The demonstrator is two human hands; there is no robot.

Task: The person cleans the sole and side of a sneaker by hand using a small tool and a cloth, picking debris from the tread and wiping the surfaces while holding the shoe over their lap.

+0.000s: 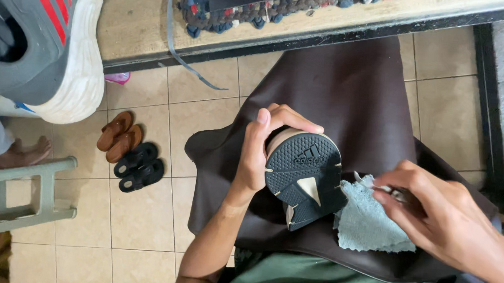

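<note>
My left hand (260,151) grips the heel end of a shoe (305,178) that stands sole-up on a dark brown apron (338,94) spread over my lap. The sole is black with a pale triangle patch. My right hand (436,216) is just right of the shoe, fingers pinched on a small thin tool that is mostly hidden, and rests over a light blue cloth (364,223) lying on the apron beside the shoe.
A grey sneaker with red stripes and a white sole (46,38) sits close to the camera at top left. Brown sandals (119,135) and black sandals (138,166) lie on the tiled floor. A grey-green stool (17,196) stands left. A braided mat (261,9) lies on the step.
</note>
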